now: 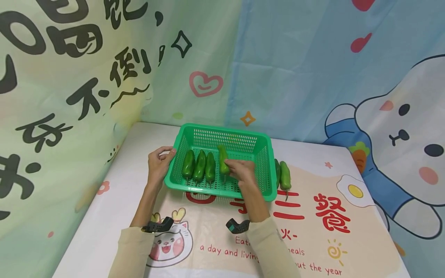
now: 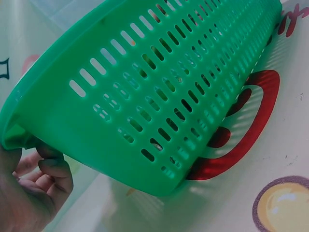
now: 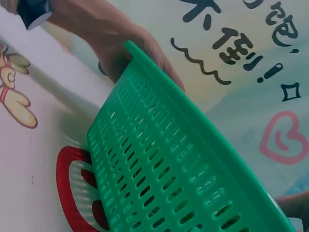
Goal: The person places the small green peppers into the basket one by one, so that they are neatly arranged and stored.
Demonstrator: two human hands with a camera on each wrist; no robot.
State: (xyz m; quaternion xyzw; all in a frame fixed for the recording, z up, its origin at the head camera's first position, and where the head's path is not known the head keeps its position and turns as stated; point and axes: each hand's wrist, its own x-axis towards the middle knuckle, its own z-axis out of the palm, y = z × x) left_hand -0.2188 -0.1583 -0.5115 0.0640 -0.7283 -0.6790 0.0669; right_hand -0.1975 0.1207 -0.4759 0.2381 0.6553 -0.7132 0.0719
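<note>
Even light is filling the head view; right of the left grip (image 2: 36, 191), the basket (image 2: 87, 135) is casting striped shadow; wrist views are looking dimmer.

The basket (image 1: 208, 192) hides part of the left pepper (image 1: 278, 168) of two beyond its right wall. The right hand (image 1: 244, 170) screens some basket floor, and its farther fingers cannot be made out. The right sleeve (image 1: 272, 247) covers some printed lettering (image 1: 231, 252). The right wrist view cuts that hand almost wholly off. The printed rabbit (image 1: 382, 127) is cut off at right.
</note>
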